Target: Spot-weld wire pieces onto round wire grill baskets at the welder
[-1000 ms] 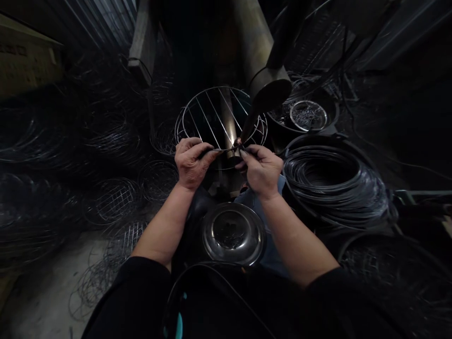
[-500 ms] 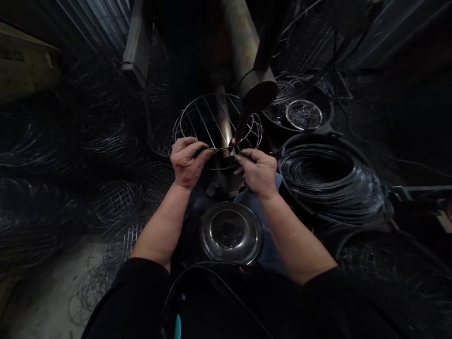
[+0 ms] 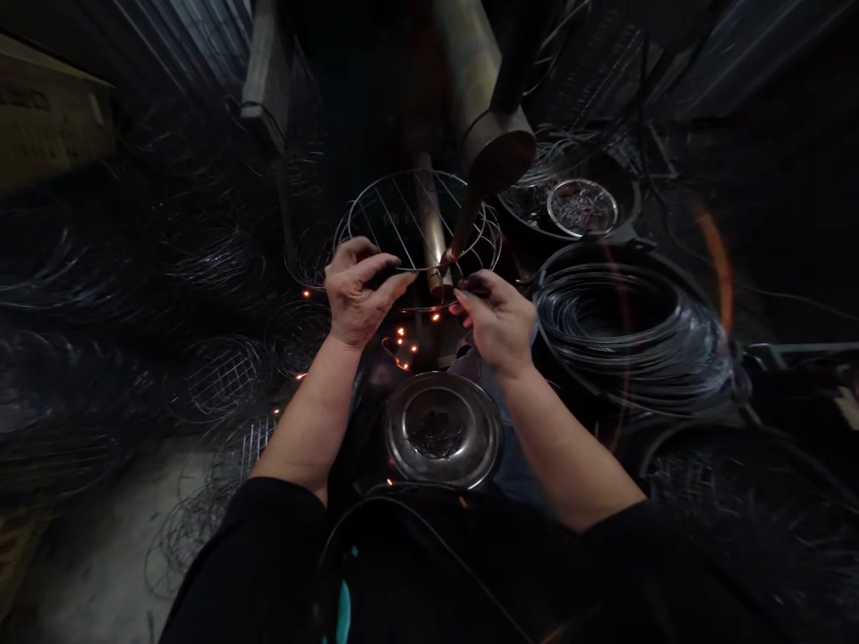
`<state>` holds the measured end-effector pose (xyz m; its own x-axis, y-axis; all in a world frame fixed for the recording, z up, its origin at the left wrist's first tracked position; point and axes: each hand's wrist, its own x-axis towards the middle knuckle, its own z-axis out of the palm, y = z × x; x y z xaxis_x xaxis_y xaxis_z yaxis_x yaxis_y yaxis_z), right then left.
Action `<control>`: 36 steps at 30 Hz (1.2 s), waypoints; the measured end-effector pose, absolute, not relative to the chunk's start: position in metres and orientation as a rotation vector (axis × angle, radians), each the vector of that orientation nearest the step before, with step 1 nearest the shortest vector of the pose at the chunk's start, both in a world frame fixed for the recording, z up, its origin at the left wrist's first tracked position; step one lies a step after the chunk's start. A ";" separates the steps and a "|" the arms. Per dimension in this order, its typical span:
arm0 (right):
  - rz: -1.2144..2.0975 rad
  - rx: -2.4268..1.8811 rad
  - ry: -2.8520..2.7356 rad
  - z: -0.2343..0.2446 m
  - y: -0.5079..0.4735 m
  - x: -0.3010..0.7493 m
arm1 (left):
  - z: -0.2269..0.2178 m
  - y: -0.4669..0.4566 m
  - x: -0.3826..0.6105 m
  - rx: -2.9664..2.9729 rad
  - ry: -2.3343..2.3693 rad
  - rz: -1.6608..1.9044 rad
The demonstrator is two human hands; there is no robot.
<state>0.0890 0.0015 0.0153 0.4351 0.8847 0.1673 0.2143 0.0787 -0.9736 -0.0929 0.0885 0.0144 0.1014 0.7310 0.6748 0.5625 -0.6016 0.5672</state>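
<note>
A round wire rack (image 3: 377, 199) with parallel bars sits around the lower metal rod (image 3: 428, 210) of a welding machine. The upper electrode (image 3: 464, 224) comes down to the rack's near edge, where there is a small reddish glow. My left hand (image 3: 355, 291) pinches the near rim wire between thumb and forefinger, left of the electrode tip. Just right of the tip, my right hand (image 3: 500, 317) is closed on a small dark piece of wire, partly hidden by the fingers. Orange sparks (image 3: 403, 344) fly below the rack. A shiny metal bowl (image 3: 401, 429) with small dark pieces rests on my lap.
A large coil of wire (image 3: 698, 358) lies at right in a dark tub. Behind it, a pan holds a small round dish (image 3: 582, 207) of metal bits. Wire grids (image 3: 225, 380) and loops pile up on the left. A thick machine arm (image 3: 480, 72) hangs overhead.
Bright sparks have burst out below the rack and to the right. The right hand has shifted slightly right, away from the electrode tip. The left thumb and forefinger have loosened a little.
</note>
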 end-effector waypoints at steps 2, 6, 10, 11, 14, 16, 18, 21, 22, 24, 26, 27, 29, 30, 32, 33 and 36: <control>0.539 -1.497 -1.206 0.005 -0.025 0.083 | 0.025 0.099 -0.103 2.246 1.313 1.498; 0.863 -1.774 -2.091 -0.023 -0.085 0.054 | 0.042 0.133 -0.115 2.354 1.186 1.302; 1.152 -1.855 -2.405 -0.040 -0.115 0.034 | 0.047 0.135 -0.117 2.438 0.987 1.021; 1.194 -1.858 -2.440 -0.041 -0.117 0.033 | 0.048 0.127 -0.117 2.454 0.975 0.996; 1.262 -1.852 -2.473 -0.036 -0.117 0.041 | 0.047 0.095 -0.120 2.502 1.020 0.992; 1.286 -1.830 -2.459 -0.031 -0.116 0.050 | 0.046 0.078 -0.120 2.509 1.056 1.020; 1.309 -1.788 -2.447 -0.026 -0.113 0.060 | 0.045 0.071 -0.118 2.492 1.067 1.059; 1.369 -1.663 -2.165 -0.013 -0.103 0.078 | 0.043 0.075 -0.116 2.468 1.114 1.129; 1.378 -1.621 -2.028 -0.007 -0.098 0.085 | 0.042 0.078 -0.116 2.466 1.150 1.161; 1.409 -1.540 -1.728 0.007 -0.086 0.097 | 0.042 0.083 -0.118 2.460 1.216 1.216; 1.461 -1.459 -1.465 0.024 -0.071 0.103 | 0.043 0.087 -0.118 2.445 1.233 1.216; 1.460 -1.411 -1.322 0.031 -0.063 0.103 | 0.043 0.087 -0.118 2.435 1.223 1.200; 1.335 -1.321 -1.054 0.042 -0.046 0.096 | 0.043 0.086 -0.115 2.405 1.206 1.181; 1.213 -1.288 -0.971 0.045 -0.038 0.090 | 0.043 0.085 -0.113 2.385 1.209 1.192; 0.962 -1.226 -0.894 0.045 -0.023 0.076 | 0.042 0.080 -0.108 2.346 1.231 1.239; 0.876 -1.207 -0.908 0.043 -0.017 0.070 | 0.041 0.076 -0.105 2.333 1.241 1.263; 0.810 -1.251 -1.050 0.032 -0.006 0.061 | 0.037 0.065 -0.099 2.326 1.234 1.342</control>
